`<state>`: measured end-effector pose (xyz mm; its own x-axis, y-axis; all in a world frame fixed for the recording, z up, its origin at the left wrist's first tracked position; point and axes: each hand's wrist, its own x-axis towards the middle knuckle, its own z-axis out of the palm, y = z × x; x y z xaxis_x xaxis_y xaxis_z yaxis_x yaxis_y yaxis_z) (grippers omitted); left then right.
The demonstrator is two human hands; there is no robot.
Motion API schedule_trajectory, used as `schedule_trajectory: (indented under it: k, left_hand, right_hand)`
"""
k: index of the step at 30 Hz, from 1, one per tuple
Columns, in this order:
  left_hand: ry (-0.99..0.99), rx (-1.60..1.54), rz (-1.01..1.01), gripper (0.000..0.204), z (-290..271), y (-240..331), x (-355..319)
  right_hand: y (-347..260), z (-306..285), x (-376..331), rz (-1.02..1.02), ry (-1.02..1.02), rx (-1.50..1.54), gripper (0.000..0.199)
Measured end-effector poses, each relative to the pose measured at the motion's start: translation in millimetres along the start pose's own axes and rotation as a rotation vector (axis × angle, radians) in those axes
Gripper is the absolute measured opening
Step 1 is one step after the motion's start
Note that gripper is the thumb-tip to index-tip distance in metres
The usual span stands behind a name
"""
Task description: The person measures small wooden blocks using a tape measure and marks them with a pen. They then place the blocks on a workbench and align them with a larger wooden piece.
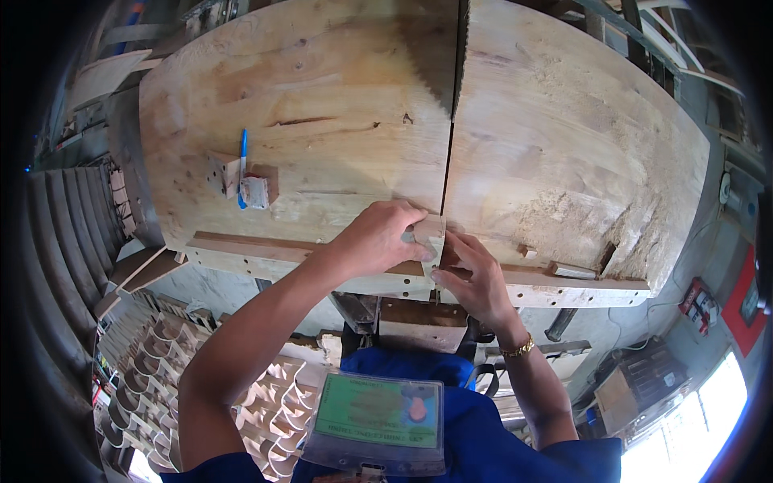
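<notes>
Your table (322,72) bears a pen (243,143) between two blocks (223,175) at left, sawdust (555,213) and a chip (527,252) at right.

A blue pen (244,145) lies between two wood blocks (221,172) on the left side of the bench (322,80). Sawdust (564,213) covers part of the right side. A small offcut (527,251) and a longer strip (573,270) lie near the front edge. Curved wood parts (274,419) are massed at lower left. A red panel (742,302) is at far right; a bright opening (700,427) is at lower right.
</notes>
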<state>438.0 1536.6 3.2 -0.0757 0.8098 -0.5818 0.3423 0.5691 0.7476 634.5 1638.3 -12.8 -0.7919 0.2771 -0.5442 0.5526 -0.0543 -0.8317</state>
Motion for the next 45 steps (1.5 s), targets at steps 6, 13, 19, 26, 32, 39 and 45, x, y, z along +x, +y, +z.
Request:
schedule_trajectory:
  k: [6, 13, 19, 26, 32, 39, 45]
  left_hand:
    - [0.017, 0.037, 0.06, 0.063, 1.4, -2.3, -1.4]
    - [0.041, -0.016, -0.015, 0.046, 4.0, -0.7, -4.8]
    - [-0.029, -0.014, 0.025, 0.05, 6.6, -5.0, 1.7]
    - [-0.151, 0.084, 0.044, 0.049, -5.1, -12.6, 15.0]
    - [-0.181, 0.01, 0.004, 0.045, -4.3, -19.3, 18.9]
    - [-0.222, 0.071, -0.062, 0.051, -6.3, -7.6, 20.5]
    - [-0.214, 0.047, -0.057, 0.05, -9.0, -15.7, 17.9]
  right_hand:
    - [1.7, -2.5, -0.5, -0.033, -0.012, -0.117, 0.059]
    - [10.0, 2.3, 2.9, -0.101, -0.024, 0.133, 0.048]
    - [16.6, -6.5, 7.5, -0.14, -0.076, -0.046, 0.046]
    - [11.4, 0.7, 1.2, -0.178, 0.016, -0.24, 0.031]
    - [18.5, 6.5, 3.1, -0.178, 0.058, -0.228, 0.027]
    - [14.8, 8.0, -5.6, -0.227, 0.116, -0.237, 0.02]
    - [11.3, 11.7, -7.2, -0.22, 0.09, -0.174, 0.022]
